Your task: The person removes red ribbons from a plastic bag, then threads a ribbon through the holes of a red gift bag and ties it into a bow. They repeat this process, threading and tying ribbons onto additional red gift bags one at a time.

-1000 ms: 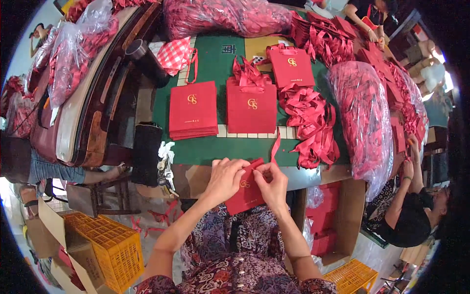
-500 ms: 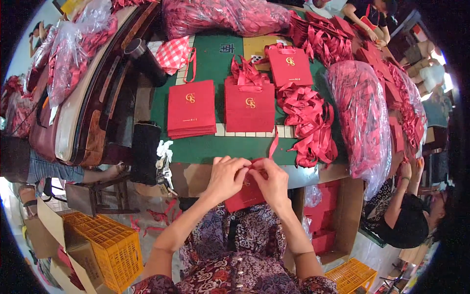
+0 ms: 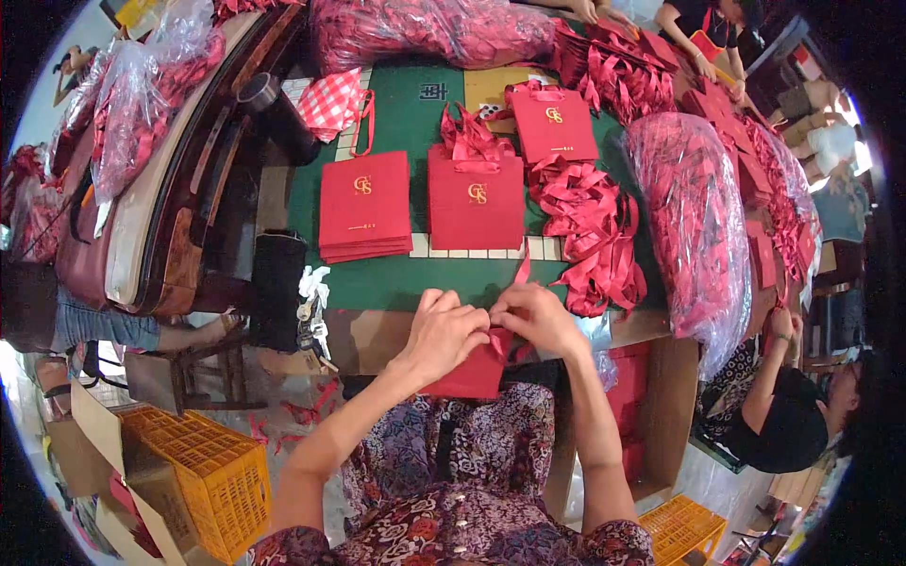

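A small red paper bag (image 3: pixel 469 375) hangs at the table's near edge, over my lap. My left hand (image 3: pixel 444 330) is closed on the bag's top edge. Beside it, my right hand (image 3: pixel 538 316) pinches a red ribbon (image 3: pixel 523 267) near that same edge; one end of the ribbon sticks up toward the table. The fingertips almost meet, and what lies between them is partly hidden. Beyond my hands are a stack of flat red bags (image 3: pixel 364 206), a second stack with ribbon handles (image 3: pixel 476 203), and a heap of loose red ribbons (image 3: pixel 593 231).
Plastic-wrapped red bundles (image 3: pixel 694 226) border the green table (image 3: pixel 377 297). A black tumbler (image 3: pixel 276 115) and a checkered pouch (image 3: pixel 330 104) stand at left. Keys (image 3: pixel 311 316) lie near the left edge. Yellow crates (image 3: pixel 203 472) are on the floor. Other people work at right and behind.
My right hand has risen slightly and turned, drawing the ribbon at the bag's top. My left hand has stayed nearly in place, and the bag's printed face has turned out of sight.
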Demonstrator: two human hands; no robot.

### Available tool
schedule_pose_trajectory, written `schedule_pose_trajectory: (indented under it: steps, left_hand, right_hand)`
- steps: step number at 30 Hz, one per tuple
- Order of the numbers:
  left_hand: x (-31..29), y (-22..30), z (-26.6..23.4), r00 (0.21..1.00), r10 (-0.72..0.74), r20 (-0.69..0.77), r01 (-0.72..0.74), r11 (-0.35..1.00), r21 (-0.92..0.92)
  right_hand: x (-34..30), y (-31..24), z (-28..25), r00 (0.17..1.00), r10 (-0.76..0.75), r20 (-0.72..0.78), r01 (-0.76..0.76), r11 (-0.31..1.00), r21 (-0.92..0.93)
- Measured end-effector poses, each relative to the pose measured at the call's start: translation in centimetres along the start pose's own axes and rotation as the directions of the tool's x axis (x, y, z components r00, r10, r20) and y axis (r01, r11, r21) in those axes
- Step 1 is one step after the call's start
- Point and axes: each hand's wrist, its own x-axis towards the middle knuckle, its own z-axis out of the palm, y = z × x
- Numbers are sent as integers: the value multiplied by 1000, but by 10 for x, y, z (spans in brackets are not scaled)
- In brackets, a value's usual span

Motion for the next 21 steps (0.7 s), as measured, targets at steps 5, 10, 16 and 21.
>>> schedule_pose_trajectory:
  steps: [5,10,16,21]
  left_hand:
    - [0,2,-1,987,155,-46,-144,972,184]
    - [5,-1,-10,978,177,-107,-162,977,135]
    - [7,-2,-15,998,60,-24,-61,997,-46]
    - [7,-1,-12,1000,-4,7,5,995,-97]
  right_hand:
    - [8,5,-8,950,-119,289,52,972,229]
    - [10,13,-4,938,-80,336,-48,933,356]
    - [10,17,13,989,70,129,-129,834,536]
    - [13,29,16,929,275,-247,-124,861,493]
